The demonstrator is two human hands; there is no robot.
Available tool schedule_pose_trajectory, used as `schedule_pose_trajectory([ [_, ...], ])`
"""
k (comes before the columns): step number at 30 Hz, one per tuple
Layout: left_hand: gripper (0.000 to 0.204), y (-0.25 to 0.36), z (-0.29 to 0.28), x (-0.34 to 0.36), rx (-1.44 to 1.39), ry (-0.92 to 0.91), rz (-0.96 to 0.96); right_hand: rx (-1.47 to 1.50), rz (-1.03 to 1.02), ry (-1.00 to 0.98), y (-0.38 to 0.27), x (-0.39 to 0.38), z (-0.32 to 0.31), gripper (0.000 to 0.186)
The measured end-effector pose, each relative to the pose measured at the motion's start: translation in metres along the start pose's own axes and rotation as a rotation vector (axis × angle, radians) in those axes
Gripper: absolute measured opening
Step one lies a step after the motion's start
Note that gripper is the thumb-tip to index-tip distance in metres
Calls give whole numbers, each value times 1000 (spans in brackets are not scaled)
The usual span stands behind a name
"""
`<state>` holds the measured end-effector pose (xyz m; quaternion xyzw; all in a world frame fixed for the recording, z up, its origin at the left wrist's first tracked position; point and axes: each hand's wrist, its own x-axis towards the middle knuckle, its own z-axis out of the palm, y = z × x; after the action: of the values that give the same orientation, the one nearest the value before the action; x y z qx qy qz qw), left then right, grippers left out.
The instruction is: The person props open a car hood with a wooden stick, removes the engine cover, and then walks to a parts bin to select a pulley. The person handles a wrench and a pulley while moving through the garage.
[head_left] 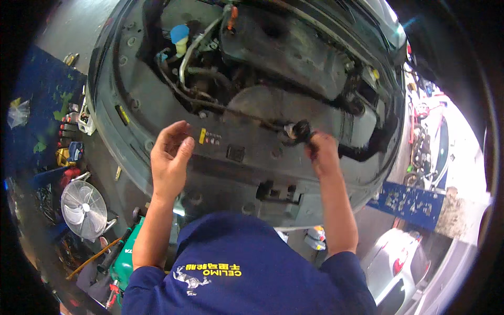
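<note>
I stand over the front of a car with its engine bay exposed. My left hand (170, 160) hovers over the dark front panel (252, 157), its fingers loosely curled, the thumb apart, and nothing visible in them. Farther right, my right hand (324, 153) is closed at the edge of a black, rounded part (301, 131). Its exact kind is hard to make out, and the fingers hide some of it. A thin dark hose (231, 109) runs from the left of the bay toward that part. A pale metal pipe (185, 65) rises behind my left hand.
The black engine cover (286, 47) fills the far middle. A blue-capped filler neck (180, 37) stands at the far left of the bay. On the floor at left are a round fan (84, 209) and a green machine (127, 252). Another car (391, 262) is at lower right.
</note>
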<state>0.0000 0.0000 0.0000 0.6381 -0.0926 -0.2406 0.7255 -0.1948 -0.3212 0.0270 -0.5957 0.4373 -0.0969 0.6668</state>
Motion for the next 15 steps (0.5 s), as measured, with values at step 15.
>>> schedule_pose_trajectory([
  [15, 37, -20, -46, -81, 73, 92, -29, -313, 77, -131, 151, -97, 119, 30],
])
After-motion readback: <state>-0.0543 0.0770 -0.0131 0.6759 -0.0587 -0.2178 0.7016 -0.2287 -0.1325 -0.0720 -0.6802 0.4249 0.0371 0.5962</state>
